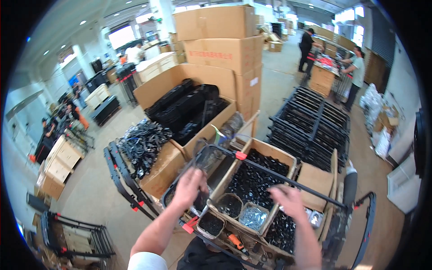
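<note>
Nearby, stacked cartons [225,45] behind parts box [265,153].

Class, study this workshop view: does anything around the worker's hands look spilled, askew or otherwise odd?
Yes. A heap of glossy black metal parts lies loose on top of a closed brown cardboard box, not inside a carton. The left hand and right hand work at a black tubular frame lying slanted across the open boxes.

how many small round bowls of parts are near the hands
2: one small round bowl of dark parts inside the cardboard box, another just outside it below the left hand. Others may be hidden.
</note>
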Action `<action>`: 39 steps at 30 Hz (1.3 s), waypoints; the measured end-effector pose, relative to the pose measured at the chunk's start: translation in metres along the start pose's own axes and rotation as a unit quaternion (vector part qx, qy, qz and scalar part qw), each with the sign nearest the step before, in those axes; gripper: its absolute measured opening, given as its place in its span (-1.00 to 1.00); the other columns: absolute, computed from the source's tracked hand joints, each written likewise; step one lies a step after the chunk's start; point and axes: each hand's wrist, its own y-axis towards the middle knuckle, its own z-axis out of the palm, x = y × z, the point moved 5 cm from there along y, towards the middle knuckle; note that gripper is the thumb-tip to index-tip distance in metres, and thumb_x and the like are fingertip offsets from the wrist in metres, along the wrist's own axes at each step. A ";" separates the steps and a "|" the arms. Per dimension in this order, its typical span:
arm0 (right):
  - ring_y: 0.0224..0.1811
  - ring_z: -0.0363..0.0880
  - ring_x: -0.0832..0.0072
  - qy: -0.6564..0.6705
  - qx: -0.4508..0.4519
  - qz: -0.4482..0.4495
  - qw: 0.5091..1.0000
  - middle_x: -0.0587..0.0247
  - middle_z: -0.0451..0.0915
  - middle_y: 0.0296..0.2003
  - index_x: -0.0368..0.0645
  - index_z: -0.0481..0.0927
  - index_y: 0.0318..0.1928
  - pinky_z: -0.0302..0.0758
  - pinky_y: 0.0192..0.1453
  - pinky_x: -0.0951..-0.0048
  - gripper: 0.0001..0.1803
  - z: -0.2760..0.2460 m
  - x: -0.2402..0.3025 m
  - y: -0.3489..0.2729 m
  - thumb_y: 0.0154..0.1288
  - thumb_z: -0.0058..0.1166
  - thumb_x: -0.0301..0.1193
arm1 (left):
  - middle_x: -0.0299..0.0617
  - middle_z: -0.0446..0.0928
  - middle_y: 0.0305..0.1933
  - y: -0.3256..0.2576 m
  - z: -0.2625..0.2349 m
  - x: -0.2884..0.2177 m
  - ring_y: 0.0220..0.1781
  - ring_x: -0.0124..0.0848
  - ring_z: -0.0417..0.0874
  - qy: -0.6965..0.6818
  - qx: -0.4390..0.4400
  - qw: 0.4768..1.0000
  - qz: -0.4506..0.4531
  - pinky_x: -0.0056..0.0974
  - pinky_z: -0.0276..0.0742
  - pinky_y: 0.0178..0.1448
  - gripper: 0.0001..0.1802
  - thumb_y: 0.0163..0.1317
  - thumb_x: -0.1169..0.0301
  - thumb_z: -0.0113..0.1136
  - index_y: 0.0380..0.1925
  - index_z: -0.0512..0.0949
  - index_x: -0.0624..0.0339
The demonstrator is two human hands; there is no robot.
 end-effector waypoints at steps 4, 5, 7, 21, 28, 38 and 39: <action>-0.39 0.66 0.58 0.148 -0.047 -0.053 0.986 0.20 0.75 -0.32 -0.30 0.75 -0.04 0.57 -0.31 0.47 -0.53 0.080 0.079 0.025 0.63 0.08 -0.08 | -0.29 0.45 -0.39 -0.035 0.058 0.036 -0.41 -0.44 0.55 -0.064 0.114 0.989 -0.062 -0.24 0.64 -0.22 -0.64 0.70 0.13 -0.02 -0.09 0.48 0.23; -0.42 0.65 0.56 0.118 -0.088 -0.042 0.988 0.22 0.73 -0.38 -0.29 0.73 -0.13 0.55 -0.34 0.46 -0.53 0.081 0.071 0.026 0.63 0.09 -0.07 | -0.30 0.44 -0.39 -0.041 0.070 0.033 -0.41 -0.44 0.53 -0.043 0.147 0.986 -0.063 -0.25 0.63 -0.23 -0.64 0.70 0.12 -0.02 -0.10 0.48 0.22; -0.51 0.66 0.48 0.071 -0.176 -0.074 0.979 0.22 0.68 -0.53 -0.27 0.64 -0.31 0.55 -0.37 0.37 -0.54 0.090 0.070 0.021 0.62 0.09 -0.11 | -0.30 0.47 -0.37 -0.046 0.073 0.052 -0.39 -0.44 0.56 -0.095 0.194 0.971 -0.098 -0.25 0.62 -0.21 -0.60 0.71 0.07 -0.06 -0.11 0.48 0.21; -0.72 0.02 0.74 0.506 -0.382 0.084 0.768 0.60 0.20 -0.61 -0.03 0.49 -0.18 -0.01 -0.66 0.53 -0.71 0.118 0.060 0.010 0.73 -0.13 -0.17 | -0.32 0.41 -0.29 -0.152 -0.013 0.065 -0.29 -0.38 0.54 -0.347 0.414 0.719 -0.438 -0.15 0.63 -0.24 -0.60 0.68 -0.04 -0.08 -0.14 0.40 0.06; -0.65 0.11 0.63 0.529 -0.340 0.085 0.773 0.54 0.22 -0.60 -0.01 0.45 -0.23 0.07 -0.58 0.48 -0.58 0.204 0.094 -0.025 0.75 -0.24 -0.03 | -0.34 0.40 -0.28 -0.156 -0.052 0.065 -0.29 -0.39 0.50 -0.374 0.394 0.714 -0.441 -0.21 0.53 -0.24 -0.62 0.67 -0.04 -0.03 -0.16 0.40 0.02; -0.73 0.03 0.64 0.479 -0.477 0.061 0.734 0.58 0.16 -0.67 0.06 0.39 -0.35 0.01 -0.63 0.44 -0.63 0.096 0.093 -0.055 0.70 -0.19 -0.13 | -0.35 0.40 -0.33 -0.228 -0.055 0.025 -0.42 -0.43 0.51 -0.334 0.456 0.689 -0.453 -0.27 0.51 -0.42 -0.60 0.70 -0.08 -0.16 -0.16 0.35 -0.02; -0.74 0.01 0.64 0.471 -0.474 0.056 0.741 0.59 0.14 -0.68 0.06 0.39 -0.35 0.00 -0.63 0.45 -0.62 0.093 0.093 -0.060 0.71 -0.18 -0.11 | -0.35 0.39 -0.34 -0.232 -0.053 0.021 -0.43 -0.44 0.50 -0.319 0.454 0.704 -0.443 -0.28 0.50 -0.44 -0.60 0.70 -0.08 -0.16 -0.16 0.35 -0.01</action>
